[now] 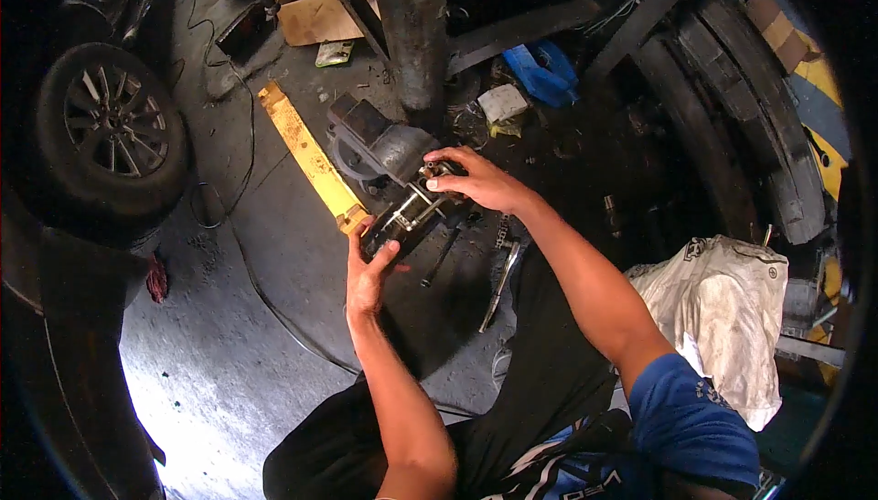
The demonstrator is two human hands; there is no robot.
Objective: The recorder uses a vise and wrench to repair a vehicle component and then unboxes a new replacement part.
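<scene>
My left hand (366,276) is closed round the lower end of a dark metal assembly (410,212) with bright rods, beside the end of a long yellow metal bar (309,154). My right hand (466,182) grips the assembly's upper fitting, its thumb and fingers curled over it. Just behind my hands sits a grey bench vise (366,134); whether the assembly is clamped in it I cannot tell. A chrome ratchet wrench (498,285) and a short dark bar (439,258) lie below and to the right of the assembly.
A car wheel (112,120) stands at left. Cardboard (320,20), a blue plastic item (540,70) and a white block (501,103) lie beyond the vise. Dark curved beams (750,116) and a white sack (709,317) are at right. A cable (274,312) crosses the floor.
</scene>
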